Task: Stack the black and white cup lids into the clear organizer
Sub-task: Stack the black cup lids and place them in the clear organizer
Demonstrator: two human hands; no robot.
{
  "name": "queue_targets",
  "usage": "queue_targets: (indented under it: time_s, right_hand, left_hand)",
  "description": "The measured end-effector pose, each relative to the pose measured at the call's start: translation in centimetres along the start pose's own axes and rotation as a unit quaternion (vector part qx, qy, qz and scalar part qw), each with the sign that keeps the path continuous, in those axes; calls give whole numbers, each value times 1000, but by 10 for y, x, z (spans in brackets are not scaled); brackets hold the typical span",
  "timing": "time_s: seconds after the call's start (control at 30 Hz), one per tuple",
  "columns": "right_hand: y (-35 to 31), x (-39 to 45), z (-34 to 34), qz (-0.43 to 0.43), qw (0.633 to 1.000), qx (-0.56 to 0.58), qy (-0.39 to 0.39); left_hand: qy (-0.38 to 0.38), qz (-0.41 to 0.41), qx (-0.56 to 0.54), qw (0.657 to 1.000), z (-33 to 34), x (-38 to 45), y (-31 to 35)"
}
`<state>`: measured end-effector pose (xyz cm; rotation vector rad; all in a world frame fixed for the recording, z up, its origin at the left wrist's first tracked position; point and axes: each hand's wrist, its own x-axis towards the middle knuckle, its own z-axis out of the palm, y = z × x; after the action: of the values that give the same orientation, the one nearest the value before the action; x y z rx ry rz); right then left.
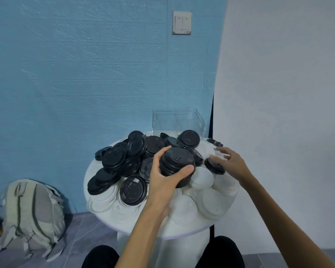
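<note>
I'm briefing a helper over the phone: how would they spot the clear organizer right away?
Find the round white table heaped with black and white lids. At its far edge, against the blue wall, stands the clear organizer. It is the only see-through, boxy thing there, with a divider inside and no lids visible in it.

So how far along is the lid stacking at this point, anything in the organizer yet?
Nothing looks done: the clear organizer at the back of the table appears empty. In hand: the left hand grips a stack of black lids, while the right hand reaches, fingers spread, over a loose black lid. Left: nearly everything, the heaped black lids and white lids covering the table.
</note>
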<state>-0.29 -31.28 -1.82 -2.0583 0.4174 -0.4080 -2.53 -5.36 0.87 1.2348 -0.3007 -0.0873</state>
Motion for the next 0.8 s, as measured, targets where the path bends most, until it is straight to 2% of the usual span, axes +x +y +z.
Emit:
queue_targets:
  time_s: [0.1, 0.43, 0.63, 0.8]
  right_hand:
    - [19, 5, 6, -4, 997, -73, -15]
    - [27, 16, 15, -45, 992, -119, 26]
    - [20, 13, 14, -60, 992, -83, 69]
    - [-24, -4, -5, -83, 989, 18, 119]
  left_hand:
    - [-7, -6, -11, 1000, 2, 0, -2]
    - [-9, -10, -21, 1000, 2, 2, -4]
    - [-11, -10, -32, 999, 3, 1, -4]
    - [-15, -10, -27, 999, 2, 1, -4]
